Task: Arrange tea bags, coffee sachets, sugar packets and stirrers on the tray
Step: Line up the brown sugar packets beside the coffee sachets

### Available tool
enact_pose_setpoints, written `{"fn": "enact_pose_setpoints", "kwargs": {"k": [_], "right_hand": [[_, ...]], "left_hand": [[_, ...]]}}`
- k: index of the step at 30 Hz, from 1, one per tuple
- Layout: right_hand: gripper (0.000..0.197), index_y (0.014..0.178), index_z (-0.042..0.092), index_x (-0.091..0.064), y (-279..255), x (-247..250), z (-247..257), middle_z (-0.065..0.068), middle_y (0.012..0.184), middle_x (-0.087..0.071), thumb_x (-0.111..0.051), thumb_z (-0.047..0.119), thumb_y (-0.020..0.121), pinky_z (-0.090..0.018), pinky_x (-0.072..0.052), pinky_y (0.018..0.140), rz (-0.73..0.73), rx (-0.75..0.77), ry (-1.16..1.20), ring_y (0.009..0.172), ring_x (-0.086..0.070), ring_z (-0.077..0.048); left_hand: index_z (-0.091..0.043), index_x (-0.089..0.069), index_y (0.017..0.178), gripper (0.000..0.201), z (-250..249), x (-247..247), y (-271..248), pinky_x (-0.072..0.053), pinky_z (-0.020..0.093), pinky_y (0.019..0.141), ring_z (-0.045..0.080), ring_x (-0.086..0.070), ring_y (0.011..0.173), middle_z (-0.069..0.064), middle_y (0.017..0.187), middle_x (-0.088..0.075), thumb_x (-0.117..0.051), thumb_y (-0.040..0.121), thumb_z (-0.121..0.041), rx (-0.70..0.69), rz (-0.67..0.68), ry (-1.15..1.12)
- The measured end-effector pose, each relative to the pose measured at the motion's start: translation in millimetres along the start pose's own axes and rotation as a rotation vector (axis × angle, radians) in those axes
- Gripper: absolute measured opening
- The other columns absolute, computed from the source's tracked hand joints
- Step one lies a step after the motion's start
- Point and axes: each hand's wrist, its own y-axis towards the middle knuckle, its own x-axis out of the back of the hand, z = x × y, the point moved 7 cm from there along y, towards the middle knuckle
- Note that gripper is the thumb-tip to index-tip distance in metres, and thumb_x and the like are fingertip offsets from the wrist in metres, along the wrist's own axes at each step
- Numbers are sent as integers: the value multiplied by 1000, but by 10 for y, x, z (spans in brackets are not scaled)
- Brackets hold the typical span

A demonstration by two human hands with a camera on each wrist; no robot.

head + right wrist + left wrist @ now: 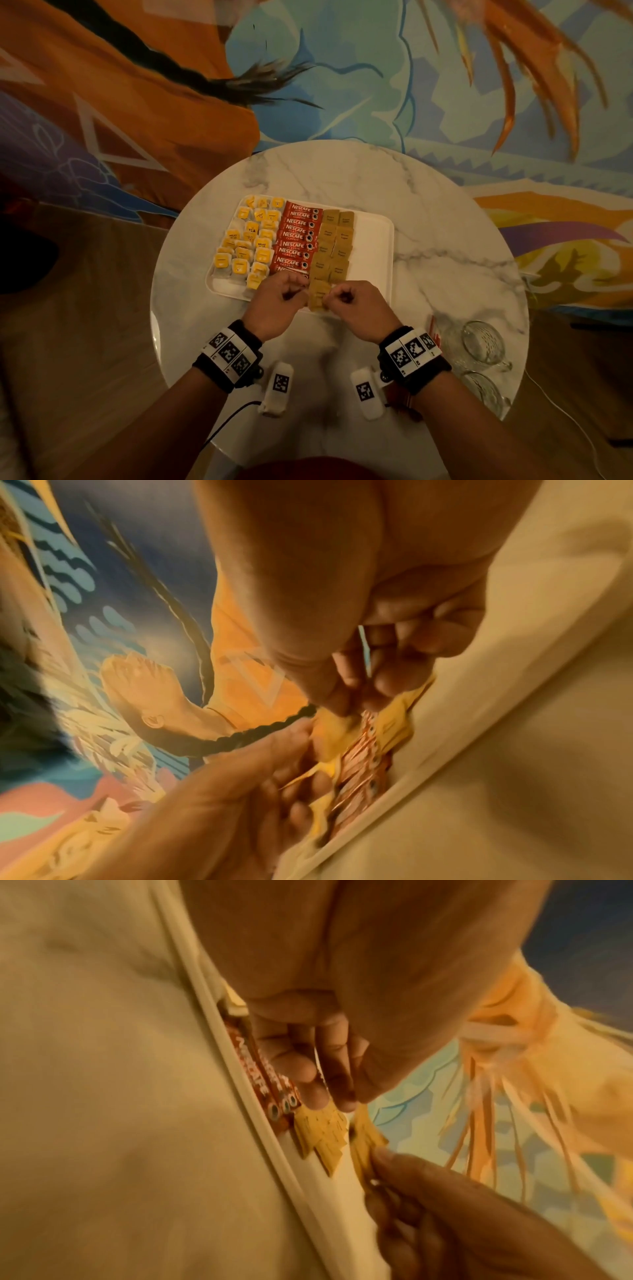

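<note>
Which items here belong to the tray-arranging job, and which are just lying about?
Job:
tray
tea bags
coffee sachets
sugar packets, the nearest pinched by the left hand and right hand

Lying about:
two glass cups
marble table

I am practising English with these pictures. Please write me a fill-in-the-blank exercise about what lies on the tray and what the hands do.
1. The red coffee sachets lie between the yellow tea bags and the ____ sugar packets.
2. The left hand and right hand both pinch a sugar ____.
3. The white tray sits on a round ____ table.
4. Two empty ____ cups stand near the right wrist.

Missing words: brown; packet; marble; glass
</note>
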Motion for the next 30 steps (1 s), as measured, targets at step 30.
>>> {"fn": "enact_pose_setpoints", "kwargs": {"k": [30], "right_hand": [[16,103,31,-74,331,54,-64,10,107,-69,-71,31,88,-36,-56,84,35,-80,-436,94,-64,-14]], "left_hand": [[-19,-62,132,42,80,-47,390,-38,39,114,27,-46,130,5,137,-53,-68,90,-18,-201,151,890]]}}
